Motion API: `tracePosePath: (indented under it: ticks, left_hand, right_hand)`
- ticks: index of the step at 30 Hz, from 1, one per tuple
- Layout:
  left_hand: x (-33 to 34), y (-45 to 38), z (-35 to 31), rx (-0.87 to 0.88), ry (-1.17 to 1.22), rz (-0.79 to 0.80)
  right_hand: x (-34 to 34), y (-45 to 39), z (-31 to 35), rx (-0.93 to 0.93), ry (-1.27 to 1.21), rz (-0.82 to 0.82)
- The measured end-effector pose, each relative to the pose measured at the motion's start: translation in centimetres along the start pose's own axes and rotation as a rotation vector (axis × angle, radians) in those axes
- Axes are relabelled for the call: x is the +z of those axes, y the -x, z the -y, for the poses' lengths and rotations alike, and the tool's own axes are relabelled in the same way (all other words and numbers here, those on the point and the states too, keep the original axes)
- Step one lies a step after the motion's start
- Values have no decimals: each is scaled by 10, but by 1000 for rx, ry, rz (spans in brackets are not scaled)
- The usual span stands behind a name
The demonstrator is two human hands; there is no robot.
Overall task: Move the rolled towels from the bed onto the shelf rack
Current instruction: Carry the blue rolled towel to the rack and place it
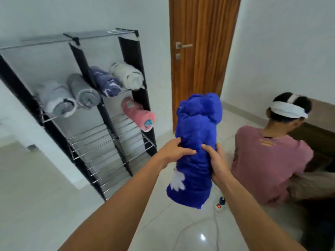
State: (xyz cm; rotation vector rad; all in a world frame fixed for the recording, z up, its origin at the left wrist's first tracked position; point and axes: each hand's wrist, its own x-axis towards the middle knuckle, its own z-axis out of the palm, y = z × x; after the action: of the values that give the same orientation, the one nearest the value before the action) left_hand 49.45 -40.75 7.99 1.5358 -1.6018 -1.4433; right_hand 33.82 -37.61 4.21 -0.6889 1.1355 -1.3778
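Tall black-framed shelf rack with metal rod tiers [87, 134] at left of frame, holding five rolled towels: pale grey, grey, navy patterned, white, pink [138, 114]. Brown wooden door [203, 51] at upper centre. Seated person in pink shirt [268, 163] at right, beside the path to the rack. Centre: bright blue rolled towel with white flower print [196, 142], upright, gripped midway by left hand [174, 151] and right hand [217, 163], fingers curled round it. Small white device, possibly a power strip [219, 205], on floor below.

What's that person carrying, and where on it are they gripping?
A rolled blue towel, held upright in the air by both hands around its middle: the left hand grips its left side and the right hand its right side.
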Motion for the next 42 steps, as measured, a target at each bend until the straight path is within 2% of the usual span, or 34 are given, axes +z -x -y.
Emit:
tracePosePath:
  ticks: [5, 11, 16, 21, 26, 33, 42]
  left_hand:
    - [-81, -32, 44, -178, 110, -126]
    - [-137, -83, 82, -320, 231, -243]
    - [-172, -124, 107, -404, 313, -308]
    - [-216, -163, 125, -488, 379, -299]
    - [-272, -212, 146, -506, 384, -300]
    - [-314, -266, 163, -523, 481, -304]
    - [-351, -316, 172, -519, 600, -494]
  right_hand:
    - [82, -69, -34, 30, 201, 175]
    - [149, -154, -64, 64, 422, 332]
    - [190, -205, -85, 108, 554, 404]
    - [232, -256, -105, 155, 631, 459]
    - [281, -306, -130, 193, 680, 495]
    - [326, -362, -142, 241, 703, 478]
    - [381, -424, -152, 236, 747, 566]
